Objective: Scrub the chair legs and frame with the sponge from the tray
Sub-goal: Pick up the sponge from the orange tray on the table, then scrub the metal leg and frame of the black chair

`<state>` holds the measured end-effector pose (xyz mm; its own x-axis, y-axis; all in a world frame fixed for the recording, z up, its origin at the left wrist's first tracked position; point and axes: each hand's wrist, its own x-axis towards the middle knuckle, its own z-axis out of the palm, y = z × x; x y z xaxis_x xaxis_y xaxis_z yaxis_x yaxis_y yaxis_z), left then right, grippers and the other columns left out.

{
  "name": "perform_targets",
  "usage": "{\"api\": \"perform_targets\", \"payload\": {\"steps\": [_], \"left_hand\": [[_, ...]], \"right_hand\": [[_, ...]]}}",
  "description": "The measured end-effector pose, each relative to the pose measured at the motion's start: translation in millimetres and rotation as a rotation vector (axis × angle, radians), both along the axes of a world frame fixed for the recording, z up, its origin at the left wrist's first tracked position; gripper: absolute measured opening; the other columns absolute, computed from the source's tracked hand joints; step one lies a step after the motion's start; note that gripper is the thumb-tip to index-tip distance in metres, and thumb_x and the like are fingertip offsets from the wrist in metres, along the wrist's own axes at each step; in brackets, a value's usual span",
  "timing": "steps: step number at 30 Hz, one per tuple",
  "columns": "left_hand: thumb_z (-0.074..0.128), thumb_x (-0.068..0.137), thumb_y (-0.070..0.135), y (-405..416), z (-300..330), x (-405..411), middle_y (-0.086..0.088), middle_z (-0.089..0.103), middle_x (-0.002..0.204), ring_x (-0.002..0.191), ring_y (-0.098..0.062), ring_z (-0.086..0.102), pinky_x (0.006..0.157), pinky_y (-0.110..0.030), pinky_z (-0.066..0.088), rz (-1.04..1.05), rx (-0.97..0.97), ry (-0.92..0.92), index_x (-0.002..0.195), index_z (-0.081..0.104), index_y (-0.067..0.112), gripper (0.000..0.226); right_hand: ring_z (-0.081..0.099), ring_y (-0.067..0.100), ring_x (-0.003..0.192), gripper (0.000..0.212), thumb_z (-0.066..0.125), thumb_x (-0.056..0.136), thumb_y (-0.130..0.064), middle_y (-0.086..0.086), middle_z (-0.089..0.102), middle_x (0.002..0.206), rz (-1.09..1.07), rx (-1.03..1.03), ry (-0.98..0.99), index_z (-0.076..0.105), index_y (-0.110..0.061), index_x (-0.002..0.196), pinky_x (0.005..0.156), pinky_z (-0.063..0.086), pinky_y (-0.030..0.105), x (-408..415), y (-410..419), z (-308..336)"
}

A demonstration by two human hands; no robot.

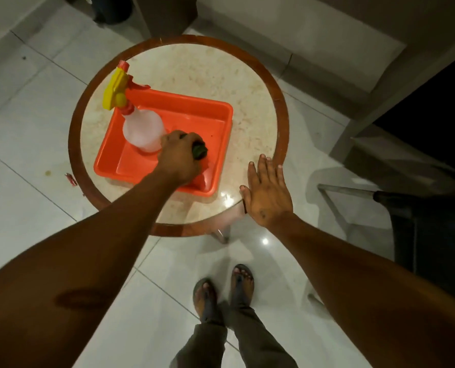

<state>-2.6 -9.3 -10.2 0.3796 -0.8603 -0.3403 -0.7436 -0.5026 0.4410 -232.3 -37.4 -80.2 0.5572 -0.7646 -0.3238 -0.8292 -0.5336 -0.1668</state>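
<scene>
An orange tray [194, 107] sits on a round table [261, 107] with a pale top and a brown rim. Inside the tray, my left hand [180, 155] is closed over a dark green sponge [200, 151], which shows only at the fingertips. Over the table's near right edge, my right hand [267, 193] is flat with fingers apart and holds nothing. A dark chair [431, 227] with a grey metal frame [346, 191] stands at the right, apart from both hands.
A white spray bottle [144, 131] with a yellow and red trigger head stands in the tray's left half, touching my left hand. White floor tiles surround the table. My sandalled feet [223, 290] are below it. A dark bin [112, 9] stands far back.
</scene>
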Motion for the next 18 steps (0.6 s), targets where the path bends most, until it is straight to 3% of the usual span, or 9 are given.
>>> {"api": "perform_targets", "payload": {"steps": [3,7,14,18], "left_hand": [[0.068,0.081,0.005,30.9,36.9,-31.9,-0.022,0.047,0.146,0.138,-0.044,0.037,0.115,-0.046,0.040,0.069,-0.133,0.044,0.140,0.062,0.016,0.060],[0.069,0.078,0.007,88.9,57.3,-121.3,-0.021,0.048,0.144,0.135,-0.042,0.040,0.113,-0.040,0.037,0.042,-0.249,0.175,0.138,0.063,0.016,0.061],[0.072,0.080,-0.002,203.5,10.6,-308.5,-0.015,0.054,0.142,0.136,-0.034,0.045,0.114,-0.026,0.033,0.061,-0.122,0.480,0.138,0.065,0.018,0.062],[0.072,0.082,-0.008,252.7,-23.6,-391.4,-0.014,0.062,0.136,0.126,-0.033,0.061,0.114,-0.047,0.051,0.222,-0.011,0.713,0.135,0.067,0.010,0.056]], "right_hand": [[0.003,0.036,0.164,0.071,0.024,0.110,-0.050,0.021,0.006,0.176,-0.032,0.026,0.030,0.008,-0.009,0.166,0.131,-0.002,0.050,-49.2,34.8,17.8],[-0.005,0.033,0.164,0.072,0.016,0.109,-0.055,0.017,-0.005,0.177,-0.076,0.035,0.123,0.000,-0.014,0.167,0.126,-0.012,0.044,-130.4,90.0,25.9],[-0.010,0.031,0.164,0.073,0.014,0.108,-0.058,0.014,-0.009,0.177,-0.257,0.054,0.202,-0.001,-0.018,0.167,0.124,-0.015,0.043,-289.8,189.1,33.1],[-0.006,0.032,0.164,0.072,0.014,0.108,-0.056,0.016,-0.005,0.177,-0.270,0.075,0.273,0.001,-0.016,0.167,0.127,-0.009,0.045,-365.8,217.9,31.0]]}}
